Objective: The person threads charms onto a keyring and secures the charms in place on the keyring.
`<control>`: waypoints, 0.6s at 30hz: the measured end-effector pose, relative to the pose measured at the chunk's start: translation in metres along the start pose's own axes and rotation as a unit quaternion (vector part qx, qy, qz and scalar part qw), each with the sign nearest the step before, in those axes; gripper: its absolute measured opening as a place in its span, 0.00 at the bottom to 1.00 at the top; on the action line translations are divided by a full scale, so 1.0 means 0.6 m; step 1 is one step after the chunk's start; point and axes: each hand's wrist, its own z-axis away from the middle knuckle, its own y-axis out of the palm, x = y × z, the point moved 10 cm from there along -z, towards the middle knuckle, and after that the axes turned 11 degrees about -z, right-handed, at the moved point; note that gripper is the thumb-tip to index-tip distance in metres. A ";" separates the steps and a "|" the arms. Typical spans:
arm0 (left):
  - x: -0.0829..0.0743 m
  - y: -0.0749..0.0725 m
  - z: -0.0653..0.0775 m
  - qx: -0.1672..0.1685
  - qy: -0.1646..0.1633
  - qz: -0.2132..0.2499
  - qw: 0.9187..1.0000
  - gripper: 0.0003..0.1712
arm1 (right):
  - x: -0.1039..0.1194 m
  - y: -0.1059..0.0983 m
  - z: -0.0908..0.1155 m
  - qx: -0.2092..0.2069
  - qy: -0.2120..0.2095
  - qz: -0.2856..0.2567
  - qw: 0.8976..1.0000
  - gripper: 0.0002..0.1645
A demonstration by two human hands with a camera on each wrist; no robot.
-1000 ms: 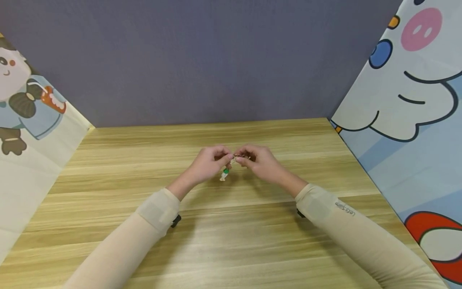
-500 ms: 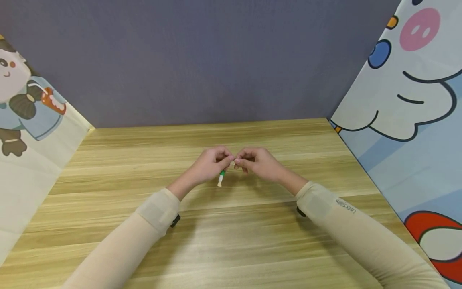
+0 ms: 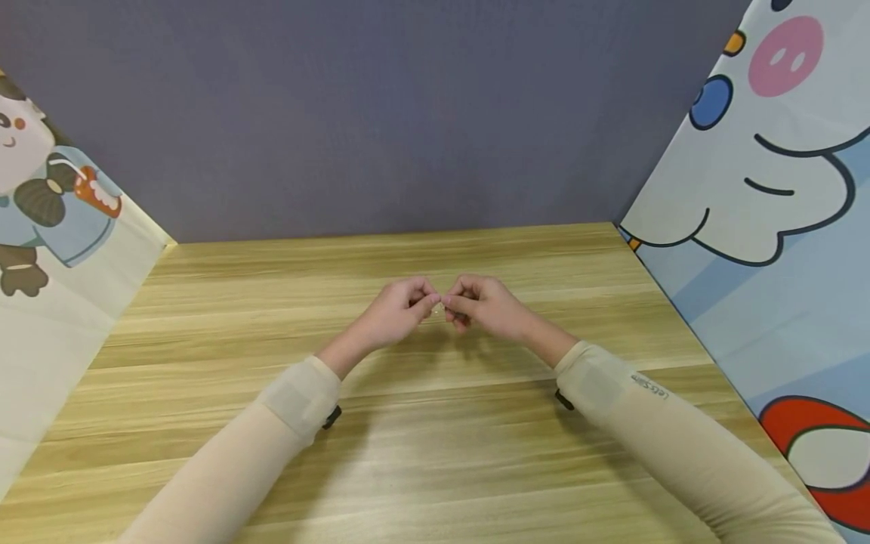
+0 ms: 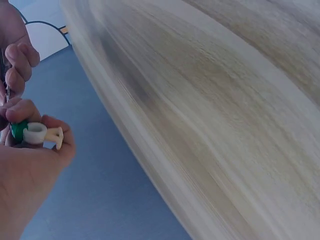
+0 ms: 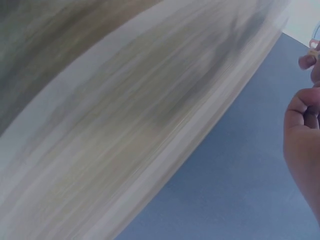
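Note:
My two hands meet above the middle of the wooden table point(image 3: 435, 438). The left hand point(image 3: 423, 302) pinches a small charm point(image 4: 36, 133) with a green and cream body; in the left wrist view it lies across my curled fingertips. In the head view only a pale speck of the charm point(image 3: 437, 307) shows between the hands. The right hand point(image 3: 454, 304) is curled, and its fingertips pinch a thin metal part point(image 4: 5, 80) at the charm's other end. The right wrist view shows only curled fingers point(image 5: 304, 117) at the frame's right edge.
A grey wall point(image 3: 381, 113) closes the back of the table. Cartoon-printed panels stand along the left side point(image 3: 54, 227) and the right side point(image 3: 768, 196). Both forearms wear beige sleeves point(image 3: 285, 408). Nothing else lies on the wood.
The green and cream charm hung below the hands a second ago. It has swung up into my left fingers and no longer shows beneath them. The hands moved slightly closer together.

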 end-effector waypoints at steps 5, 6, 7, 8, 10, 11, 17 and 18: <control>-0.004 -0.005 0.001 -0.021 -0.006 0.000 1.000 0.13 | 0.004 0.000 -0.001 -0.018 -0.010 -0.023 1.000 0.12; -0.005 -0.006 0.002 -0.025 -0.008 0.002 1.000 0.13 | 0.005 -0.001 -0.001 -0.023 -0.012 -0.027 0.999 0.12; -0.005 -0.007 0.002 -0.030 -0.008 0.003 1.000 0.14 | 0.006 -0.001 -0.001 -0.027 -0.014 -0.033 0.999 0.11; -0.004 -0.008 0.002 -0.035 -0.008 0.004 0.999 0.14 | 0.007 -0.001 -0.001 -0.032 -0.017 -0.037 0.999 0.11; -0.005 -0.009 0.001 -0.046 -0.006 0.005 0.999 0.14 | 0.009 -0.001 -0.002 -0.039 -0.022 -0.042 0.998 0.11; -0.005 -0.010 0.002 -0.051 -0.006 0.006 0.999 0.14 | 0.009 -0.002 -0.002 -0.043 -0.024 -0.045 0.998 0.10; -0.003 -0.015 0.004 -0.070 -0.016 0.011 0.997 0.13 | 0.012 -0.001 0.000 -0.048 -0.030 -0.061 0.997 0.10; -0.002 -0.015 0.004 -0.071 -0.017 0.011 0.997 0.13 | 0.012 0.000 0.000 -0.048 -0.031 -0.064 0.996 0.10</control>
